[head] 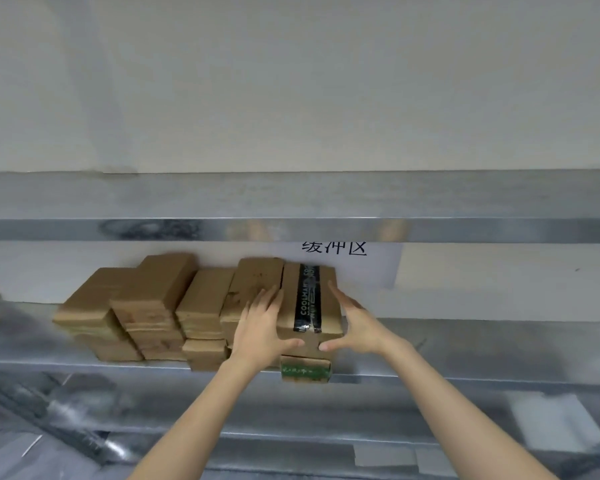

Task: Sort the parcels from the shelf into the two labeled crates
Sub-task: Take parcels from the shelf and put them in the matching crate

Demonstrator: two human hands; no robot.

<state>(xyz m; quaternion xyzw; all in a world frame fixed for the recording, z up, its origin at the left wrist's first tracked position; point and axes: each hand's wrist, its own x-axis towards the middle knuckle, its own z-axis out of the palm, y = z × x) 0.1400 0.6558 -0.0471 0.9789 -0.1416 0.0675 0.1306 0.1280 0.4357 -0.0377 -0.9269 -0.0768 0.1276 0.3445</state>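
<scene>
On the shelf (465,344), my left hand (264,320) and right hand (357,323) flank the taped parcel (309,299), fingers straight against its sides, thumbs on its front. Other parcels (146,306) sit stacked left of my left hand. No crates show, so I judge most of the sorting remains.

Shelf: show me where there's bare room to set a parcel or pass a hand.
Bare shelf runs right of the black-taped parcel, below the paper sign; the right hand is at its left end. A narrower bare strip lies left of the leftmost stack. Between them the parcels stand packed side to side, with the left hand against the taped one.
</scene>
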